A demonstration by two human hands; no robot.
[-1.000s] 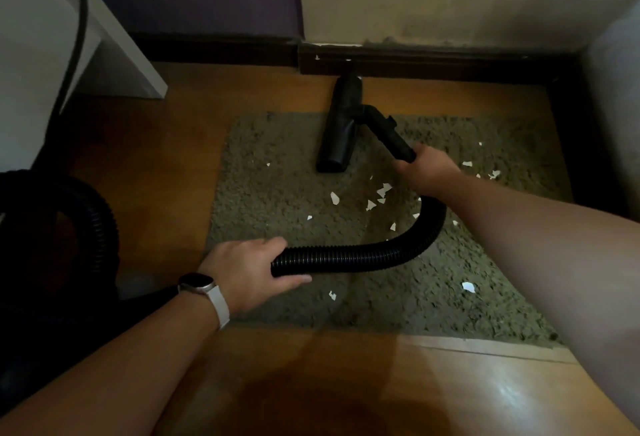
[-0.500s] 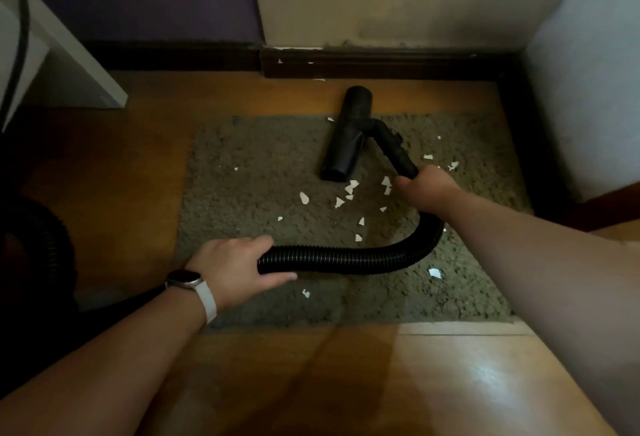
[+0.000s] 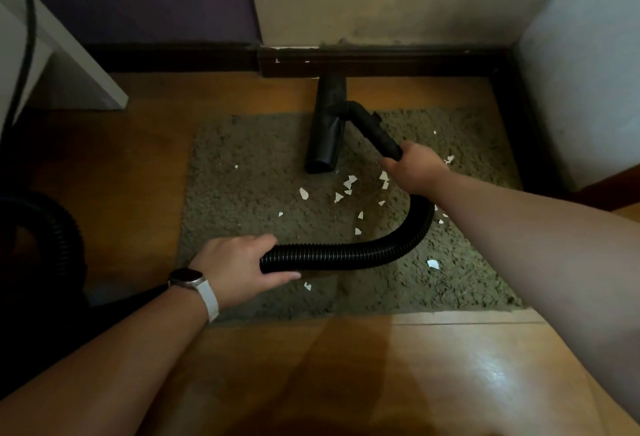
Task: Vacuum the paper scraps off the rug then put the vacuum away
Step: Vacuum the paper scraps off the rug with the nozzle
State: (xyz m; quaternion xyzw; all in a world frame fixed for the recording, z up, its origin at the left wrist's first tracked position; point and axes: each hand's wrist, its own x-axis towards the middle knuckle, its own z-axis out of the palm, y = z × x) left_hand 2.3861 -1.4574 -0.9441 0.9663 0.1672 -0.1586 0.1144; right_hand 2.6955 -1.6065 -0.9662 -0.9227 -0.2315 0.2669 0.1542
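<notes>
Both my hands on the black hose, nozzle at the rug's far edge.

My right hand (image 3: 414,172) is wrapped tight round the smooth rigid wand (image 3: 375,130) where it meets the ribbed hose (image 3: 349,255); my left hand (image 3: 239,269), a pale-strapped watch (image 3: 188,279) at the wrist, curls its fingers over the hose's near end, thumb beneath; the corrugated hose bends in a U between them; the long flat nozzle (image 3: 325,127) lies half on the shaggy grey-green rug (image 3: 242,151), half on glossy wood floor (image 3: 450,366) by the dark skirting (image 3: 381,61); torn white scraps (image 3: 346,186) speckle the pile, most between nozzle and hose.
</notes>
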